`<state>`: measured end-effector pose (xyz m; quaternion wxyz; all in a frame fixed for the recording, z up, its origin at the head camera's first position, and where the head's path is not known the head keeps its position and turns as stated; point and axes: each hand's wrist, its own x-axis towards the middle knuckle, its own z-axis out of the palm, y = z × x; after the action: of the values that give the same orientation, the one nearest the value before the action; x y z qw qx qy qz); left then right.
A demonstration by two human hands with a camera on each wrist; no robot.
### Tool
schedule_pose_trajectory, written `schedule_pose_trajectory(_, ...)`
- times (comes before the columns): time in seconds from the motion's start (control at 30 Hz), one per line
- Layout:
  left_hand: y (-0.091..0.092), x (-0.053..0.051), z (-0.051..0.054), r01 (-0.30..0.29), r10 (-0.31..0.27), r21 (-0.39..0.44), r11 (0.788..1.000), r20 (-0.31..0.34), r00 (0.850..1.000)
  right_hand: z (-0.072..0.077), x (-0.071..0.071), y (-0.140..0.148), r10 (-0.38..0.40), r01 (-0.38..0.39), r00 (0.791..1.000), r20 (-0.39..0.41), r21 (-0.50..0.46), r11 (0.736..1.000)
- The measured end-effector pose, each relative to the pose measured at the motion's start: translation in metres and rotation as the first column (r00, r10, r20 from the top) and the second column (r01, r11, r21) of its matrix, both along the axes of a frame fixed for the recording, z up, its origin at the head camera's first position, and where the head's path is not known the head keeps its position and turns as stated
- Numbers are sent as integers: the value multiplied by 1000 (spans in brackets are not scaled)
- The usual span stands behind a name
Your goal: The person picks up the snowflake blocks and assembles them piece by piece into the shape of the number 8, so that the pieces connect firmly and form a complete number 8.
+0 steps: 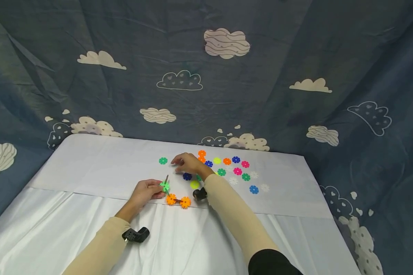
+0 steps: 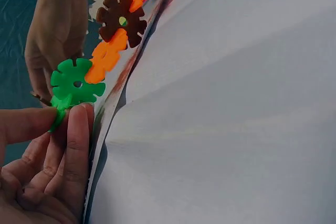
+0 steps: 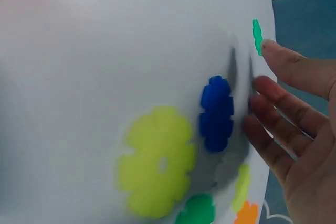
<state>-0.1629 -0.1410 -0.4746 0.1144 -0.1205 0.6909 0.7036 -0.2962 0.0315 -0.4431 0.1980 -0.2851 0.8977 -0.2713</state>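
Observation:
In the head view, my left hand (image 1: 145,194) pinches a green notched flower disc at the end of a linked chain. The left wrist view shows thumb and fingers on this end; the chain has a green disc (image 2: 65,80), an orange disc (image 2: 107,59) and a brown disc (image 2: 111,18), joined at their slots. My right hand (image 1: 190,163) hovers above the table with its fingers apart and nothing between them. Beyond its fingertips lies a loose green disc (image 1: 163,160). Near this hand in the right wrist view are a blue disc (image 3: 216,114) and a yellow disc (image 3: 156,163).
Loose discs in several colours lie to the right of my right hand, among them a pink disc (image 1: 238,171) and a light blue disc (image 1: 254,189). They rest on a white-covered table (image 1: 106,164). A dark cloud-patterned cloth (image 1: 272,103) hangs behind it.

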Motion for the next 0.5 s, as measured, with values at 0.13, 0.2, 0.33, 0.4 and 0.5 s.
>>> schedule_pose_trajectory(0.13,0,-1,1,-1,1,-12,1000,-2,1000,0,-5,-11,87,-79,994,-69,116,990)
schedule_pose_trajectory(0.2,0,-1,0,3,-3,-11,1000,-12,1000,-2,-6,-15,157,-132,981,-110,205,970)
schedule_pose_trajectory(0.33,0,-2,-2,0,0,18,1000,-4,1000,-7,-6,-20,265,-202,954,-139,356,912)
schedule_pose_trajectory(0.4,-1,-2,-3,9,-9,31,999,-8,1000,-8,-6,-22,292,-216,944,-153,380,899)
schedule_pose_trajectory(0.5,-3,-3,-3,4,-3,46,999,-7,1000,-9,-8,-22,275,-205,946,-172,340,918)
